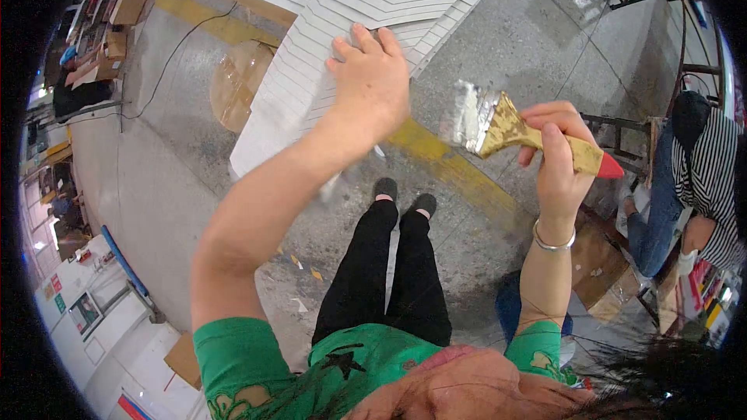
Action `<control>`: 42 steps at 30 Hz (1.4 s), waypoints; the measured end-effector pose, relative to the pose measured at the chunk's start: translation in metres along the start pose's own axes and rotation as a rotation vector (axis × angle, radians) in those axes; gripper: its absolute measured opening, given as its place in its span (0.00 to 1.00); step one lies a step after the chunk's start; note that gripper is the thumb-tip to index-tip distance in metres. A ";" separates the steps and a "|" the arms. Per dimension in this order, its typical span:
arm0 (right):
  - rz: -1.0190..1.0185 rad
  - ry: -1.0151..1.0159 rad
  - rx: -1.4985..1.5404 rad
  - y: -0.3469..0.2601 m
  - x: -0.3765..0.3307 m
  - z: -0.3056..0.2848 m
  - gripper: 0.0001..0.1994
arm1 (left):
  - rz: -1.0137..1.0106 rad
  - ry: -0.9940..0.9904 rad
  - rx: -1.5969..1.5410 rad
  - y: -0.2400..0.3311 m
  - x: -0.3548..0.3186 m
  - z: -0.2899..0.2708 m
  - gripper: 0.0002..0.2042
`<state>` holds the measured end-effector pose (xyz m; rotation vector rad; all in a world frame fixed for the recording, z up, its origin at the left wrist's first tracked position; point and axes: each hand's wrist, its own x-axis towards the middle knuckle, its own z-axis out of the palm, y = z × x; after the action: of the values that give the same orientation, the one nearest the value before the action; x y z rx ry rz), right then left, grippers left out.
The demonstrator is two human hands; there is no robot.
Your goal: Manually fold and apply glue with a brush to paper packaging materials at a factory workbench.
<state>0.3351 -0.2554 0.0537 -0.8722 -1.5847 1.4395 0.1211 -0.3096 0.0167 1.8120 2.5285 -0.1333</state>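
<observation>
A fanned, overlapping stack of white paper sheets [311,27] spreads over the work surface ahead of me, their edges forming many close lines. My left hand [372,82] rests on the sheets near their right side, its fingers apart and pressing down. Off to the right, my right hand [564,155] is closed round the handle of a flat paintbrush [504,124]. The brush has a worn yellow handle with a red end, and white paste coats its bristles, which point left toward the sheets. It is held in the air, apart from the paper.
A brown table edge [264,1] shows beyond the sheets, with a roll of clear brown tape [240,85] lower to the left. A yellow stripe [459,175] crosses the concrete floor. A person in stripes [712,179] sits at right; another person [82,85] is far left.
</observation>
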 end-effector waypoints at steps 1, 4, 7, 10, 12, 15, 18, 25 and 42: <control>-0.017 0.013 0.025 0.001 0.003 0.004 0.08 | 0.014 -0.063 -0.130 -0.003 0.002 -0.009 0.31; -0.042 0.039 0.051 0.002 0.015 0.022 0.07 | 0.109 -0.266 -0.239 -0.014 0.013 -0.033 0.23; -0.019 0.018 -0.012 0.017 0.024 0.041 0.06 | 0.172 -0.184 -0.243 -0.020 0.014 -0.031 0.19; -0.016 -0.058 -0.030 0.015 0.015 0.040 0.05 | 0.174 -0.225 -0.279 -0.024 0.015 -0.035 0.20; 0.019 -0.005 0.011 0.004 0.018 0.039 0.05 | 0.177 -0.224 -0.269 -0.024 0.015 -0.037 0.19; 0.058 0.050 -0.019 0.008 0.030 0.052 0.06 | 0.192 -0.237 -0.269 -0.022 0.017 -0.037 0.19; 0.033 -0.033 -0.110 0.009 0.018 0.047 0.06 | 0.199 -0.245 -0.270 -0.022 0.017 -0.038 0.20; 0.013 -0.066 -0.179 0.010 0.020 0.052 0.06 | 0.232 -0.194 -0.264 -0.023 0.016 -0.026 0.19; -0.003 -0.019 -0.127 0.006 0.003 0.049 0.05 | 0.215 -0.217 -0.235 -0.019 0.014 -0.032 0.21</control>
<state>0.2900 -0.2735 0.0469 -0.9309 -1.7059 1.3602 0.0993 -0.2998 0.0483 1.8482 2.0932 -0.0242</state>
